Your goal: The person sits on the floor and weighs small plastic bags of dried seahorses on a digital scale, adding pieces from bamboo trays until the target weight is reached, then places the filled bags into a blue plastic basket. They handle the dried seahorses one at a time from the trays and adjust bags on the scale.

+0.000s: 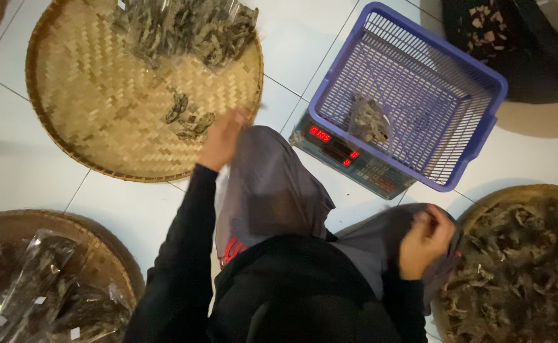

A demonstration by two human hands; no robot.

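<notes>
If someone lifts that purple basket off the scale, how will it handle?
The purple basket is probably light: thin open plastic mesh, holding just one small bag of dried pieces. It likely stays stiff, given its thick rim. It overhangs the scale, so pushing might tip it.

Glossy white tiled floor (25, 171) with thin dark grout lines, under soft dim light

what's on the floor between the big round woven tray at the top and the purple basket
Only bare white floor tile lies between the woven tray and the purple basket, as the head view shows. The scale sits under the basket, not in the gap.
</notes>
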